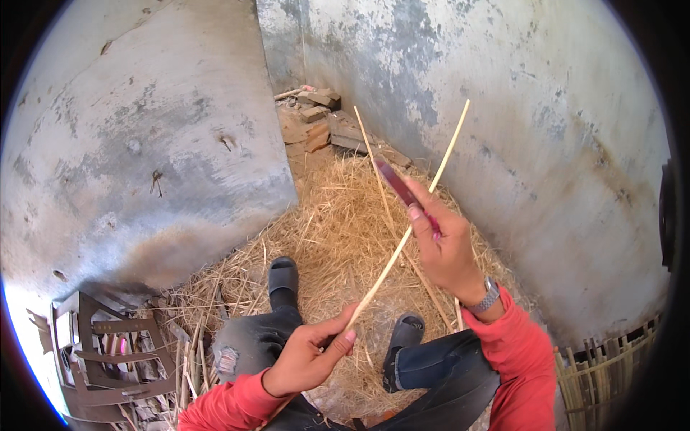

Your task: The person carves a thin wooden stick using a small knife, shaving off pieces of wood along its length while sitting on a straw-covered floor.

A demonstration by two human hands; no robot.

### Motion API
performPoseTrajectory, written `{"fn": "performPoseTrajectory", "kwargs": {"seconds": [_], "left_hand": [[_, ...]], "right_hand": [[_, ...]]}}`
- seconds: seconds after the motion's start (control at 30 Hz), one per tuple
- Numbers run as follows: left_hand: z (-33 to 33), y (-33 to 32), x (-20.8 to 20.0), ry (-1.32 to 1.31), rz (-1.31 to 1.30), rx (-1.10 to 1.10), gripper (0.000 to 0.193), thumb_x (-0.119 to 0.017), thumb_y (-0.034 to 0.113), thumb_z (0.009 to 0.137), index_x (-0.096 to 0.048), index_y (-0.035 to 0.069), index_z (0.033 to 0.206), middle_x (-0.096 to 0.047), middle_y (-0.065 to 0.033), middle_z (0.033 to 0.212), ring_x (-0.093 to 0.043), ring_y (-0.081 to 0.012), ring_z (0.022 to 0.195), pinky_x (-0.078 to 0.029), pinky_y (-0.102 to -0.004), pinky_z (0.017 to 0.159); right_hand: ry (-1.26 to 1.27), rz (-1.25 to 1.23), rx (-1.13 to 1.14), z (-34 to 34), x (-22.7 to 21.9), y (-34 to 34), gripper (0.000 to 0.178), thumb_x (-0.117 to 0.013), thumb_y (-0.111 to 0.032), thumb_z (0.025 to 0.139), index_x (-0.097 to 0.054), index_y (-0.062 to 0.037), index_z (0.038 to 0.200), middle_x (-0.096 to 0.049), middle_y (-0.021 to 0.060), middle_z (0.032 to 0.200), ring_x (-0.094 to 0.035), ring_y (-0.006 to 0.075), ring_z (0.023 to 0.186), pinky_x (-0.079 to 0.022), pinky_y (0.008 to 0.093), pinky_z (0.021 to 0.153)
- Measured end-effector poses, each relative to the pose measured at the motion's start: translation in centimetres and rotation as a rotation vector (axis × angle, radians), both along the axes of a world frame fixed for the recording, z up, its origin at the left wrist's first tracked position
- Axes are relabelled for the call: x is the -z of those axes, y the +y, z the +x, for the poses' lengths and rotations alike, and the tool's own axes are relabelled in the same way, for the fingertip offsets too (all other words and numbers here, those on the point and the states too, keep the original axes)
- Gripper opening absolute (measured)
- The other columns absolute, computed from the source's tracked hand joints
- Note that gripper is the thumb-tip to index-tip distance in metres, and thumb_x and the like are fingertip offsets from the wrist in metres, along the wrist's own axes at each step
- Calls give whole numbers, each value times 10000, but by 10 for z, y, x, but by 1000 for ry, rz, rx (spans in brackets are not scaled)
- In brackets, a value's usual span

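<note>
My left hand [307,355] is closed around the lower part of a long, thin, pale bamboo strip [388,267], which slants up and away to the right. My right hand [447,248] grips a knife [399,184] with a dark reddish blade, pointing up and left. The strip passes beside the right thumb and crosses close to the knife; whether the edge touches it I cannot tell. Behind the knife a second thin strip [366,136] slants down to the right, partly hidden by the blade and hand.
Straw-like shavings [338,208] cover the floor around my sandalled feet. Broken bricks [316,108] lie in the far corner between a grey wall [532,129] and a leaning grey slab [158,136]. A brown slatted frame [118,352] is at left, a bundle of slats [604,377] at right.
</note>
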State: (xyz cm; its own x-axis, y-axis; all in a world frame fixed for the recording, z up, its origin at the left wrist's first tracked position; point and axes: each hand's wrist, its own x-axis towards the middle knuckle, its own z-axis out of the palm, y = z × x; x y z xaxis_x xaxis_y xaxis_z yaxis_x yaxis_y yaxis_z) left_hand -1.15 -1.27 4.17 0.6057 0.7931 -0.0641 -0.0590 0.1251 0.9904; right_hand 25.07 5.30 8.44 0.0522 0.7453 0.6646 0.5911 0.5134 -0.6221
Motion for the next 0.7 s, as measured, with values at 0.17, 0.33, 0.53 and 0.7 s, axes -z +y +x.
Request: {"fn": "performPoseTrajectory", "kwargs": {"seconds": [0.17, 0.33, 0.53, 0.7], "left_hand": [[0, 2, -1, -76, -166, -41, 458, -572, 73, 1059, -485, -13, 1501, -539, 39, 812, -461, -29, 698, -393, -200, 603], [-1, 5, -3, -48, -172, -233, 401, -593, 56, 1045, -555, -42, 1432, -553, 30, 785, -455, -23, 614, -376, -214, 521], [-4, 6, -2, -104, -246, -255, 392, -602, 52, 1039, -578, 5, 1428, -553, 9, 775, -442, -30, 615, -371, -215, 507], [-9, 9, -3, -152, -370, -182, 390, -593, 69, 1048, -585, 54, 1438, -526, 7, 754, -405, -38, 603, -339, -212, 495]], "right_hand": [[15, -180, -4, 1, 2, 4, 410, -558, -109, 1033, -578, -45, 1438, -742, 182, 1000, -606, 87, 653, -494, 309, 611], [-59, -236, -306, -29, 21, -17, 420, -576, -62, 987, -596, -21, 1404, -716, 226, 1095, -678, 206, 633, -516, 358, 596], [-162, -284, -409, -48, 17, -33, 423, -590, -28, 962, -605, 10, 1383, -651, 183, 783, -606, 267, 544, -478, 365, 545], [-13, -358, -457, -51, 28, -37, 405, -565, -52, 983, -607, 1, 1382, -685, 212, 853, -596, 280, 536, -463, 367, 529]]}}
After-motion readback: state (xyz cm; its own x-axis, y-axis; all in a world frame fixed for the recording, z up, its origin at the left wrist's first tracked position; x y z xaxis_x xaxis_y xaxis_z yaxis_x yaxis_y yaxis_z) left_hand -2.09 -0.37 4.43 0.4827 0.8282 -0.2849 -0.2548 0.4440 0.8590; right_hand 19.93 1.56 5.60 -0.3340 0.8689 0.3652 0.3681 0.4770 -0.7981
